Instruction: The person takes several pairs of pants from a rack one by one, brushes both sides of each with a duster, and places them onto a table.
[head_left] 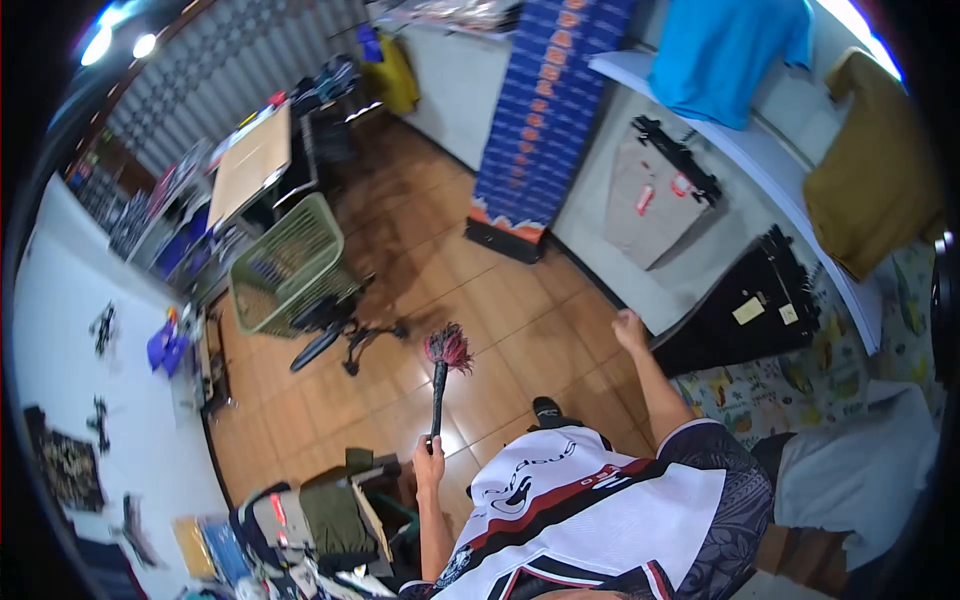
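My left hand is closed round the black handle of a feather duster. The duster points away from me over the tiled floor, its fluffy pink and dark head at the far end. My right hand is out to the right with fingers curled in, and nothing shows in it. Nearest to it hang black trousers with paper tags, on the wall side. Grey trousers with red tags hang beyond them.
A green plastic basket sits on a wheeled chair base ahead. Behind it stands a table. A tall blue banner leans by the right wall. Blue and brown shirts hang along a white shelf. Folded clothes are stacked at lower left.
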